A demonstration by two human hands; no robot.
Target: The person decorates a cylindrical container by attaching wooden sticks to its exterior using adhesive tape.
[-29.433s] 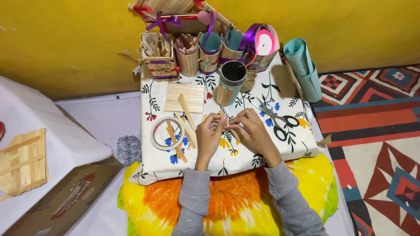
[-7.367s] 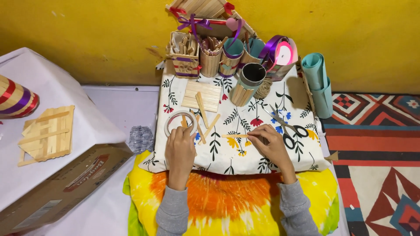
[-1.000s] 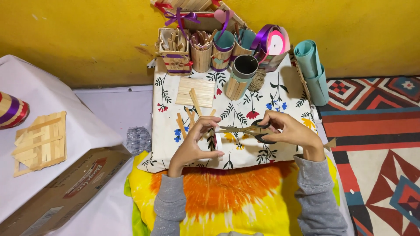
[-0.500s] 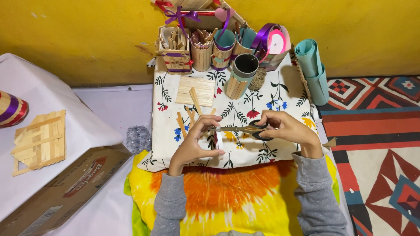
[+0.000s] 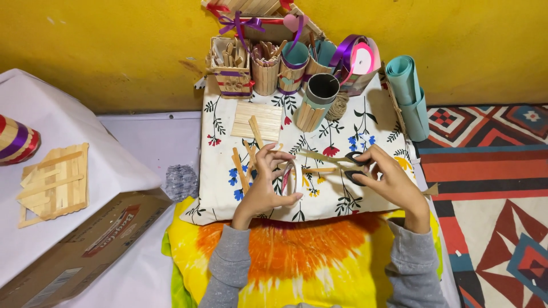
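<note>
Tape, a white roll [image 5: 292, 178] held upright on its edge, sits in the left hand [image 5: 264, 188], whose fingers curl around the ring from the side and pinch it just above the floral-printed white cloth [image 5: 365, 122]. Close to the roll on its right, the right hand [image 5: 387, 178] grips the black-handled scissors [image 5: 337, 161] with fingers through the loops; the blades point left toward the roll, and whether they touch the tape cannot be told. Both hands hover over the middle of the cloth, with grey sleeves [image 5: 231, 268] reaching up from the lower edge of the view. Beneath and just left of the left hand lie a few loose wooden craft sticks [image 5: 238, 168], and farther up the cloth rests a flat panel of glued wooden sticks [image 5: 257, 120]. Along the yellow wall [image 5: 114, 45] stand several stick-clad holders [image 5: 266, 71], a dark open cup clad in sticks [image 5: 317, 97], a spool of purple and pink ribbon [image 5: 357, 57] and rolled pale teal paper [image 5: 408, 91]. Off to the left, on a white-covered surface, lies another wooden stick frame [image 5: 54, 182], well apart from the hands, beside a brown cardboard box [image 5: 85, 245].
</note>
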